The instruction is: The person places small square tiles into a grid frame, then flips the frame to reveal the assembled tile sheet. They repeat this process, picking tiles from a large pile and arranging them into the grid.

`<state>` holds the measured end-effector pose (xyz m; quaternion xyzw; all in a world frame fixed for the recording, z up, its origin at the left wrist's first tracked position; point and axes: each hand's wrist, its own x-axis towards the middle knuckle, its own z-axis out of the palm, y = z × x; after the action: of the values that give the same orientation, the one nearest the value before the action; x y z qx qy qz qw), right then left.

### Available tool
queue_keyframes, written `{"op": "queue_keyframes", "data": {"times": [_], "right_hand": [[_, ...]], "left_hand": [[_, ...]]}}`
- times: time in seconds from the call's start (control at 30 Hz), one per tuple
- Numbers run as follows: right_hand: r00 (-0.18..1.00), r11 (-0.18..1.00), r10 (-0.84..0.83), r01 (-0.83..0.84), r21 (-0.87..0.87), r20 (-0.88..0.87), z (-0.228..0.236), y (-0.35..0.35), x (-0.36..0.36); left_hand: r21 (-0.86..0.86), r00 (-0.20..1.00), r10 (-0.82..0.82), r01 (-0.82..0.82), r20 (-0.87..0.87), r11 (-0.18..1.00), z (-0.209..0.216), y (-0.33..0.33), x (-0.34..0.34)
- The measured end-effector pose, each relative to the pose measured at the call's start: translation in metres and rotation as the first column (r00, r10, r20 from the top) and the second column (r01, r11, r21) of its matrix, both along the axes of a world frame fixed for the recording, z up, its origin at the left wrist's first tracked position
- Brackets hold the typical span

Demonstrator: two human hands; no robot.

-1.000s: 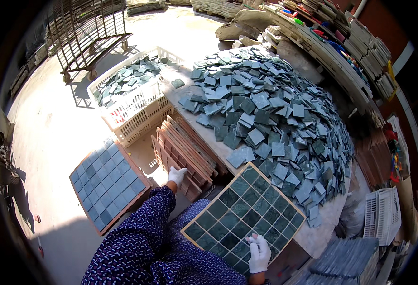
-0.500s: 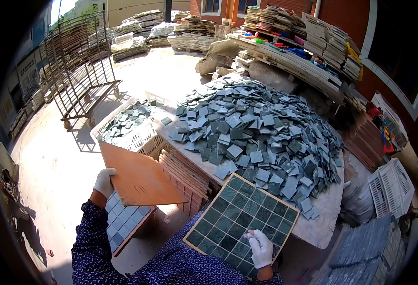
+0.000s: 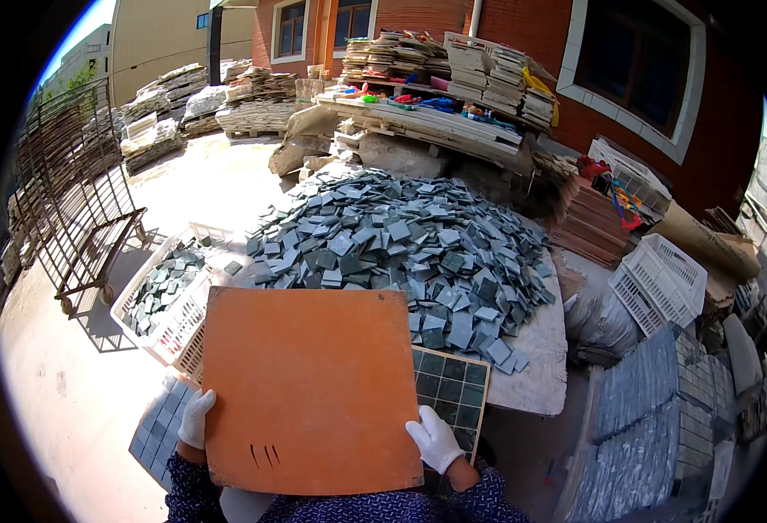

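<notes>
Both gloved hands gripped the orange board (image 3: 312,388): the left hand (image 3: 196,419) on its near left edge, the right hand (image 3: 434,438) on its near right corner. Half a second earlier only the left hand carried the board, off to the left; now it lay over the tray of green tiles (image 3: 449,397), covering most of it. Beyond lay the desk (image 3: 531,375), heaped with loose tiles (image 3: 392,248), and the white crate (image 3: 170,318) to the left.
</notes>
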<state>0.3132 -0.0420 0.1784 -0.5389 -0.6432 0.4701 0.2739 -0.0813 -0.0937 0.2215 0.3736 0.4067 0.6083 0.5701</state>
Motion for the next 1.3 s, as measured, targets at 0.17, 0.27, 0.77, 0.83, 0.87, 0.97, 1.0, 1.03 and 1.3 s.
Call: {"op": "queue_keyframes", "data": {"times": [0.17, 0.27, 0.77, 0.83, 0.87, 0.97, 1.0, 1.03, 1.3], "right_hand": [[0.829, 0.85, -0.524, 0.496, 0.176, 0.195, -0.04, -0.084, 0.064], [0.79, 0.827, -0.562, 0.532, 0.183, 0.246, -0.049, -0.106, 0.078], [0.615, 0.876, -0.316, 0.482, -0.027, 0.723, -0.057, -0.056, 0.089], [0.565, 0.93, -0.11, 0.349, -0.116, 0.817, -0.045, -0.044, 0.094], [0.571, 0.936, -0.152, 0.346, -0.069, 0.807, -0.044, -0.041, 0.094], [0.773, 0.887, -0.364, 0.457, -0.059, 0.52, -0.056, -0.025, 0.1], [0.832, 0.865, -0.432, 0.491, -0.099, 0.349, -0.064, -0.018, 0.102], [0.835, 0.824, -0.51, 0.543, -0.161, 0.204, -0.074, -0.018, 0.102], [0.749, 0.719, -0.661, 0.613, -0.328, -0.049, -0.086, -0.026, 0.103]], "left_hand": [[-0.218, 0.841, -0.161, 0.053, -0.516, 0.975, -0.096, 0.045, 0.059], [-0.284, 0.799, -0.26, 0.117, -0.542, 0.952, -0.108, 0.053, 0.086], [-0.302, -0.048, -0.3, 0.061, -0.953, 0.951, -0.125, 0.122, 0.112], [-0.303, 0.014, -0.305, 0.083, -0.952, 0.95, -0.12, 0.12, 0.112], [-0.293, 0.113, -0.306, 0.114, -0.945, 0.949, -0.128, 0.121, 0.106], [-0.296, 0.841, -0.413, 0.319, -0.35, 0.9, -0.149, 0.134, 0.107], [-0.282, 0.897, -0.42, 0.37, -0.141, 0.885, -0.145, 0.135, 0.11], [-0.261, 0.904, -0.419, 0.425, 0.081, 0.867, -0.145, 0.136, 0.115], [-0.338, 0.898, -0.43, 0.378, -0.091, 0.862, -0.136, 0.117, 0.125]]}}
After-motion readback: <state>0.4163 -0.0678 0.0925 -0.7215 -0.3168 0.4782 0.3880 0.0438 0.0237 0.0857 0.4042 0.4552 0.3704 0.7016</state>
